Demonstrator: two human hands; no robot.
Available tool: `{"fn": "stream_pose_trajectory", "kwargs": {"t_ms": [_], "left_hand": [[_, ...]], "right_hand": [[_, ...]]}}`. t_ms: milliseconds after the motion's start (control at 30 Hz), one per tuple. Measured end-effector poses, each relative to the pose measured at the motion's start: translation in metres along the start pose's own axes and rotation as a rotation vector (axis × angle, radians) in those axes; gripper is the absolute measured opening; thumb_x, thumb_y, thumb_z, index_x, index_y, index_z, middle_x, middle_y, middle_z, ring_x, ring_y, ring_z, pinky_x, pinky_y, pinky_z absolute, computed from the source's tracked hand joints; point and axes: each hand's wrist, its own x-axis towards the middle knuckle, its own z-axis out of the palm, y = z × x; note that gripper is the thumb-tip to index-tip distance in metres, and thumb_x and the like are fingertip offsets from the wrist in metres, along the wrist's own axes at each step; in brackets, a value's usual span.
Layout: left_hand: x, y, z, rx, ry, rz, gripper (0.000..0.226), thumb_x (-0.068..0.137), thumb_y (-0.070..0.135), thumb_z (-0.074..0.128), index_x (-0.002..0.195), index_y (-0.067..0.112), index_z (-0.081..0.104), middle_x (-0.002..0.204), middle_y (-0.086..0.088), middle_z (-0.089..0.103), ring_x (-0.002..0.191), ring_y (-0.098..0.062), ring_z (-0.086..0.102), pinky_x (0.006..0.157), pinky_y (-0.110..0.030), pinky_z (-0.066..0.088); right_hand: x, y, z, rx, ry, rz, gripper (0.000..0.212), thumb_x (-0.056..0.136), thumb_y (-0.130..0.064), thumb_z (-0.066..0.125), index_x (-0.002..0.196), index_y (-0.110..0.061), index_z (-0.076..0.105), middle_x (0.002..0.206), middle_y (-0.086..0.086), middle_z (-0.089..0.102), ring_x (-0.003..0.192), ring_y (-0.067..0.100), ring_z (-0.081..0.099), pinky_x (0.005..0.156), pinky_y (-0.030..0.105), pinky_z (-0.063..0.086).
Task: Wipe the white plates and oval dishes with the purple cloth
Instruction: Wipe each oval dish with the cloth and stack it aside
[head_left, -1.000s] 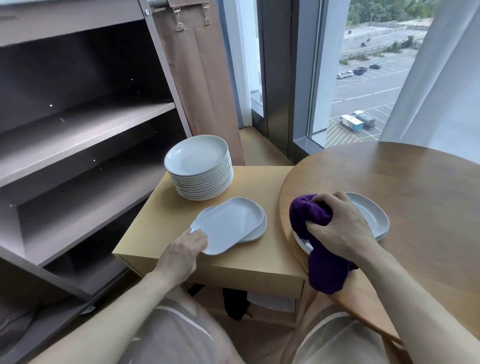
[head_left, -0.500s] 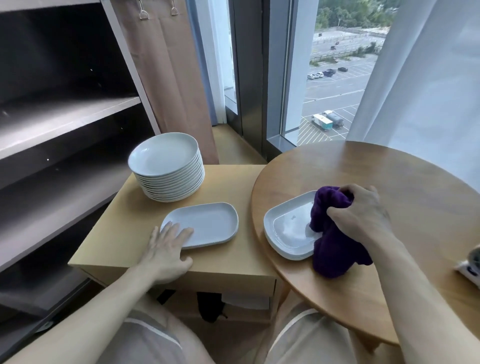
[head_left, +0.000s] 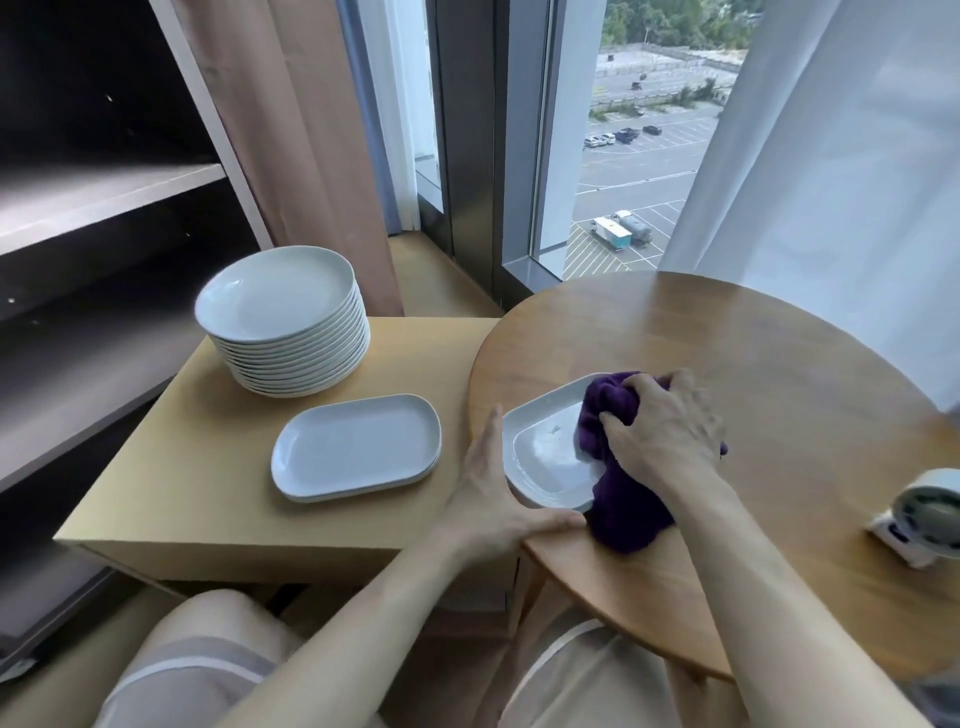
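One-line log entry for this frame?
wiping oval dish | right hand grips purple cloth | left hand braces dish rim | on round table

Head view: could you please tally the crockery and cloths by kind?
Stack of white round plates: 1
White oval dishes: 3, two piled, one being wiped
Purple cloth: 1
Total: 5, counting the stack as one
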Motion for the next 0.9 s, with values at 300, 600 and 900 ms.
{"fn": "stream_pose_trajectory", "kwargs": {"t_ms": [300, 600, 900], "left_hand": [[0.001, -0.012, 0.017, -0.242, 0.135, 0.062, 0.124, 0.058, 0.038, 0.1, 0.148, 0.055, 0.016, 0.152, 0.021, 0.035, 0.138, 0.009, 0.035, 0.115, -0.018, 0.034], [0.006, -0.019, 0.014, -0.308, 0.099, 0.09, 0.127, 0.054, 0.024, 0.102, 0.15, 0.048, 0.021, 0.147, 0.019, 0.048, 0.133, 0.006, 0.048, 0.109, -0.02, 0.043], [0.006, -0.013, 0.008, -0.094, 0.117, 0.102, 0.127, 0.04, 0.066, 0.095, 0.138, 0.07, 0.015, 0.145, 0.027, 0.047, 0.134, -0.002, 0.049, 0.108, -0.038, 0.048]], "right_hand": [[-0.003, -0.024, 0.027, -0.243, 0.017, -0.144, 0.025, 0.095, -0.038, 0.048, 0.119, -0.032, 0.055, 0.132, 0.006, 0.045, 0.119, 0.036, 0.042, 0.101, 0.051, 0.033], [-0.024, -0.049, 0.024, -0.258, -0.121, -0.489, 0.046, 0.092, -0.035, 0.05, 0.137, -0.046, 0.047, 0.14, -0.005, 0.04, 0.122, 0.032, 0.04, 0.099, 0.05, 0.03], [-0.039, -0.06, -0.008, -0.181, -0.409, -0.56, 0.04, 0.087, -0.02, 0.051, 0.116, -0.043, 0.066, 0.117, -0.011, 0.046, 0.103, 0.023, 0.038, 0.085, 0.041, 0.028]]}}
